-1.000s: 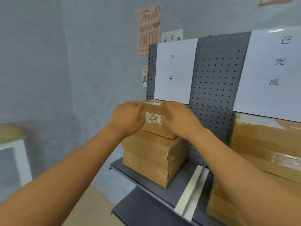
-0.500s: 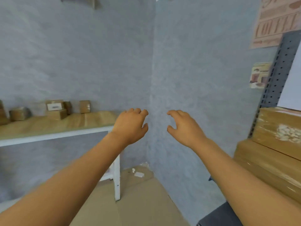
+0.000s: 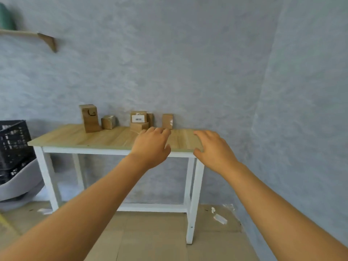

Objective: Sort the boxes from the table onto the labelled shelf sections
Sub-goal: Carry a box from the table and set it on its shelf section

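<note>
A wooden table with white legs stands against the grey wall. Several small cardboard boxes line its back edge: a tall box at the left, a small cube box beside it, a box with a white label stacked on a flat box, and an upright box at the right. My left hand and my right hand are stretched out in front of the table, empty, fingers relaxed. The shelf is out of view.
A black plastic crate and a grey chair sit left of the table. A small wall shelf hangs at upper left. Bits of white tape lie on the cardboard-covered floor by the right wall.
My hands let go of the box on the shelf stack. My view has swung left from the shelf to the table, and both empty hands now reach toward it.
</note>
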The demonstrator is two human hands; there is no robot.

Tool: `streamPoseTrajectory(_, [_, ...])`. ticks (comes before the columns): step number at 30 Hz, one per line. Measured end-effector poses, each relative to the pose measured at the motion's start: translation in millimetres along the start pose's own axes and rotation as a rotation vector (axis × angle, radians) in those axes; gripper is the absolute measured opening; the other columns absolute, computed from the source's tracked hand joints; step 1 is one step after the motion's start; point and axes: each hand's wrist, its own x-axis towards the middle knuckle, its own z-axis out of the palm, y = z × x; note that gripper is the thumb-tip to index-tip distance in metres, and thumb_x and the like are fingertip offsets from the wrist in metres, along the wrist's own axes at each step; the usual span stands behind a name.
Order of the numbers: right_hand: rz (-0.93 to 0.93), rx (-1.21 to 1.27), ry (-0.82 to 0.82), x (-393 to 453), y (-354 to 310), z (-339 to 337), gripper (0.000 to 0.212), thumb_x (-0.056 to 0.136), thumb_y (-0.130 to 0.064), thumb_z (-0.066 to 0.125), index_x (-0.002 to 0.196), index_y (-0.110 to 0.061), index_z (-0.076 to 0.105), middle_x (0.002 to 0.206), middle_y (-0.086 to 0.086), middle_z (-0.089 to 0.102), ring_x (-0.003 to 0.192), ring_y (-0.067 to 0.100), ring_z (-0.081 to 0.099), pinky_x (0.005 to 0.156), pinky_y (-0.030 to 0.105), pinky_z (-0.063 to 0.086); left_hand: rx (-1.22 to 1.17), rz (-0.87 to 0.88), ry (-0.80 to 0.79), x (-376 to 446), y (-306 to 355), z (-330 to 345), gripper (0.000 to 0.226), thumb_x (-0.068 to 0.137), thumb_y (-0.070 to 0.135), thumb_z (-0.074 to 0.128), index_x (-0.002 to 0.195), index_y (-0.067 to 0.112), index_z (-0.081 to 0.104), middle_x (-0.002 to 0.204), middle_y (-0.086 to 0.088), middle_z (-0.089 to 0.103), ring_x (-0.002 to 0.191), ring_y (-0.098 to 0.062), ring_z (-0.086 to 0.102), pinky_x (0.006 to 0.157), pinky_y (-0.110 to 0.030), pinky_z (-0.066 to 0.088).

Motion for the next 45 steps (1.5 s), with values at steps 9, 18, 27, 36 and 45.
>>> streamPoseTrajectory(9, [-0.162,0.132,-0.092,144.4,-69.9,106.5,0.055,0.093,-0.024,0.059,0.146,-0.018,0.044,0.146,0.004,0.048,0.132,0.026,0.044,0.105,0.039,0.042,0.052,-0.198,-0.033,29.9,-146.2,50.6,0.045,0.098,0.035,0.047,0.141,0.021,0.045,0.134,-0.001,0.056,0.123,-0.023,0.052,0.099,-0.036,0.042])
streamPoseTrajectory(18, [-0.195,0.202,-0.114,287.8,-166.4,212.6,0.054,0.092,-0.026,0.06,0.144,-0.021,0.046,0.144,0.003,0.05,0.129,0.025,0.048,0.1,0.039,0.046,0.104,-0.267,-0.093,69.4,-331.0,99.0,0.04,0.097,0.036,0.047,0.133,0.018,0.05,0.127,-0.002,0.059,0.115,-0.025,0.054,0.094,-0.037,0.045])
streamPoseTrajectory(27, [-0.194,0.267,-0.156,414.9,-229.3,300.8,0.053,0.094,-0.026,0.059,0.144,-0.019,0.044,0.145,0.004,0.049,0.132,0.024,0.046,0.106,0.041,0.043,0.091,-0.297,-0.121,126.4,-468.0,146.1,0.035,0.096,0.034,0.047,0.126,0.017,0.052,0.115,-0.003,0.059,0.108,-0.025,0.054,0.089,-0.037,0.046])
streamPoseTrajectory(36, [-0.207,0.325,-0.215,554.6,-253.4,408.2,0.053,0.096,-0.028,0.058,0.146,-0.019,0.043,0.145,0.004,0.048,0.135,0.024,0.043,0.107,0.043,0.042,0.13,-0.368,-0.148,201.1,-594.4,220.3,0.037,0.098,0.035,0.044,0.13,0.017,0.049,0.116,-0.004,0.059,0.106,-0.024,0.054,0.086,-0.035,0.043])
streamPoseTrajectory(45, [-0.153,0.422,-0.303,666.8,-292.4,478.8,0.053,0.098,-0.028,0.057,0.147,-0.018,0.041,0.149,0.003,0.044,0.135,0.021,0.044,0.106,0.037,0.042,0.08,-0.464,-0.146,256.9,-699.3,267.9,0.044,0.099,0.038,0.043,0.138,0.019,0.047,0.129,-0.004,0.058,0.117,-0.024,0.054,0.094,-0.038,0.045])
